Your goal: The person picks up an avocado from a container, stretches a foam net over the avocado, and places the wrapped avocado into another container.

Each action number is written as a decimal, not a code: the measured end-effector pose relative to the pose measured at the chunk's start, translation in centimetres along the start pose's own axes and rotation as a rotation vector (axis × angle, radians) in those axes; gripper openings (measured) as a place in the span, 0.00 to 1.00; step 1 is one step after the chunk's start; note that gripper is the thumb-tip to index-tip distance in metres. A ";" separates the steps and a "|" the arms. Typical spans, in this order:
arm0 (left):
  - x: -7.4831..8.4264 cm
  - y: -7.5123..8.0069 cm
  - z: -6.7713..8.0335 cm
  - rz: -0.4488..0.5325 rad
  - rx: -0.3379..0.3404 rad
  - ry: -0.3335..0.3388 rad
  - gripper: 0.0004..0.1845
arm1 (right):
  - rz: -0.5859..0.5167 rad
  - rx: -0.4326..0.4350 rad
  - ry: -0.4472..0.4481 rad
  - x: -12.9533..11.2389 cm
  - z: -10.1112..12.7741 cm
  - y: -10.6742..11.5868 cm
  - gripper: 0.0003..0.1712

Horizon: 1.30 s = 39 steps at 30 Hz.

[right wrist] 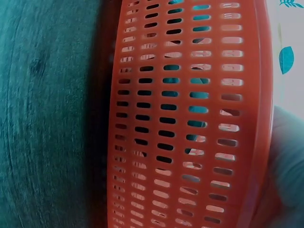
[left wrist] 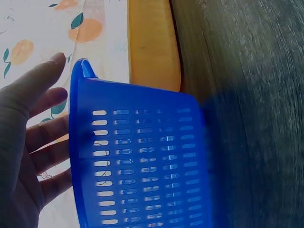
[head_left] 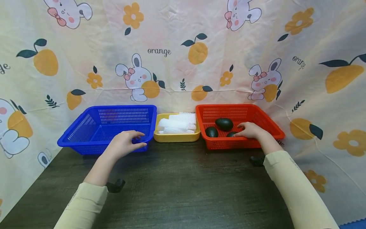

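Observation:
My right hand (head_left: 250, 130) reaches over the near wall of the red basket (head_left: 273, 137), thumb and fingers spread, its fingertips right at a dark green avocado (head_left: 231, 134) that is partly hidden by the hand and rim. Two more avocados lie beside it, one on the left (head_left: 211, 131) and one farther back (head_left: 224, 124). In the right wrist view, the perforated basket wall hides most of the right hand (right wrist: 287, 166). My left hand (head_left: 125, 143) hovers by the near right corner of the blue basket (head_left: 85, 148), fingers loosely bent and holding nothing.
Between the two baskets stands a yellow tray (head_left: 177, 138) with several white foam net sleeves (head_left: 177, 124). A patterned cloth (head_left: 177, 76) hangs behind. All containers sit at the back of the dark wooden table (head_left: 183, 190).

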<state>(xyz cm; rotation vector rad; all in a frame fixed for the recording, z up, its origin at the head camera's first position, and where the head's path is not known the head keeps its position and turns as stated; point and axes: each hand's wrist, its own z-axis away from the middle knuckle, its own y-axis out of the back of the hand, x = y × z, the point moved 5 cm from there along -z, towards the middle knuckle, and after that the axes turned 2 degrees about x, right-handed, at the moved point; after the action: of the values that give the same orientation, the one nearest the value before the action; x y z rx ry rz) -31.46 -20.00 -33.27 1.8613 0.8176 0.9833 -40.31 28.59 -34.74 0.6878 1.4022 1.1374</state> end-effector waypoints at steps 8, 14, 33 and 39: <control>-0.1 -0.8 -0.2 0.031 0.039 -0.001 0.15 | -0.031 -0.079 0.004 -0.1 -0.8 -0.1 0.33; -0.3 -1.1 -0.3 0.055 0.070 0.000 0.12 | -0.027 -0.129 0.004 -0.3 -1.0 -0.3 0.30; -0.9 -1.4 -0.1 0.174 0.113 0.085 0.13 | 0.052 -0.252 0.008 -1.1 -2.1 -0.7 0.28; -0.9 -1.6 0.0 0.186 0.107 0.101 0.14 | 0.037 -0.263 0.013 -0.8 -2.3 -1.1 0.24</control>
<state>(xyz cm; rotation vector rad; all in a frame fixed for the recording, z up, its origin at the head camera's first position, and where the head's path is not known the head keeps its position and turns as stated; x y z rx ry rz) -32.14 -20.08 -35.02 2.0204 0.7798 1.1779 -42.16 26.87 -35.67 0.5213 1.2260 1.3285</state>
